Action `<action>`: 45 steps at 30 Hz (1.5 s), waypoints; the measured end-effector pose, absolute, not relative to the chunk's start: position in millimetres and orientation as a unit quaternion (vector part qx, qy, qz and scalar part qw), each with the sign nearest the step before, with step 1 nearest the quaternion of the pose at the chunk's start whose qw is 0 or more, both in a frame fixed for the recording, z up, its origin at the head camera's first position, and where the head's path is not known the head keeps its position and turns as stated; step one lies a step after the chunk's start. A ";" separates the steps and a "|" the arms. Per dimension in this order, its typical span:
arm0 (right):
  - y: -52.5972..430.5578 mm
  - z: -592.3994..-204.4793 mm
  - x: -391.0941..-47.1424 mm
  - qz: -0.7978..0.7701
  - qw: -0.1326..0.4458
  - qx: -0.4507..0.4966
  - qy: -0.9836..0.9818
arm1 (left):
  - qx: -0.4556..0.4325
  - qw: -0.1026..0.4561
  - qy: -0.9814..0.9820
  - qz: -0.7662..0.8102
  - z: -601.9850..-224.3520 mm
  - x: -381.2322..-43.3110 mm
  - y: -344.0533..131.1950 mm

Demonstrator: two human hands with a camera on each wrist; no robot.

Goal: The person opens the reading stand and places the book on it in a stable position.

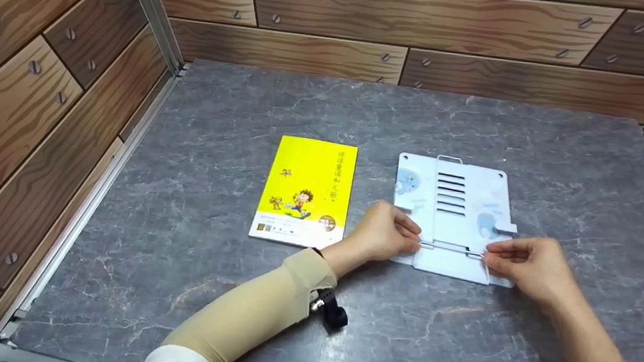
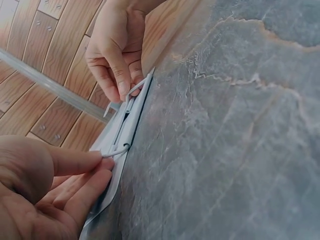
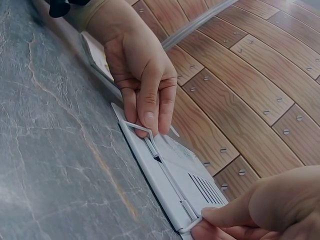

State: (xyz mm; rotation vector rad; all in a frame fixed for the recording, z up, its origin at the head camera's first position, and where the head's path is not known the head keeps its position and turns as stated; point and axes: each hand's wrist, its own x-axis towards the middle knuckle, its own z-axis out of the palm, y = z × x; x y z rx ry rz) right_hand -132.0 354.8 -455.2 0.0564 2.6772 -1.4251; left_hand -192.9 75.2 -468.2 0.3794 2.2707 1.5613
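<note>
left hand (image 1: pixel 381 233) and right hand (image 1: pixel 533 266) flank the near end of a pale book stand (image 1: pixel 481 189) in the head view; it lies on the surface (image 1: pixel 178 221), right of a yellow book (image 1: pixel 309 165). in the left wrist view, both pinch bent wire (image 2: pixel 117 152); the stand looks thin, light and stiff. in the right wrist view, the wire's corners seem the best hold, though the grip partly hides them.

Passage is free behind the white stand (image 1: pixel 452 226), but a yellow book (image 1: pixel 310 177) (flat) lies left.
</note>
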 end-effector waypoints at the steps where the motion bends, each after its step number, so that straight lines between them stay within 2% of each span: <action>1: 354.6 -455.3 -132.0 -0.471 0.054 0.020 0.880 | 0.133 0.178 0.804 0.552 -468.3 -193.0 75.5; 12: 354.5 -456.2 -128.0 -0.488 0.056 0.023 0.871 | 0.125 0.189 0.779 0.584 -472.3 -192.6 74.9; 25: 352.1 -461.4 -125.9 -0.497 0.011 -0.009 0.868 | 0.085 0.205 0.743 0.631 -477.3 -191.5 76.6; 40: 346.5 -464.1 -123.1 -0.504 -0.009 -0.003 0.864 | 0.138 0.173 0.755 0.617 -476.9 -186.4 74.6; 45: 350.3 -463.2 -124.9 -0.489 0.013 0.000 0.872 | 0.152 0.170 0.761 0.607 -476.7 -186.9 73.9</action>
